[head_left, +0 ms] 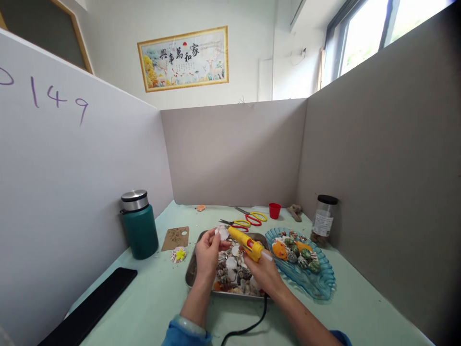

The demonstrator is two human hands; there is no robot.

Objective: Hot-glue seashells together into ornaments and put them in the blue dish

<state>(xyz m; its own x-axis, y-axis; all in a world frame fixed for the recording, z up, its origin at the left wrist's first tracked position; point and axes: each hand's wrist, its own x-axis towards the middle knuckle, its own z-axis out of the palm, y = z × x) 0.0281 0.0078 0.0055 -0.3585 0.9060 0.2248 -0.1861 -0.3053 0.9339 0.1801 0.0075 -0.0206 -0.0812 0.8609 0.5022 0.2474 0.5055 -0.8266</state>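
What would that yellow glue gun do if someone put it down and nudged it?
The yellow glue gun probably wouldn't roll freely, as its body looks long and uneven. Its casing looks like hard plastic, so it should feel stiff. The black cord, which seems to lead from it, might drag or twist it.

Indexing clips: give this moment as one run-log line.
left grip: holds white shell | right grip: holds yellow glue gun | below: metal tray with shells
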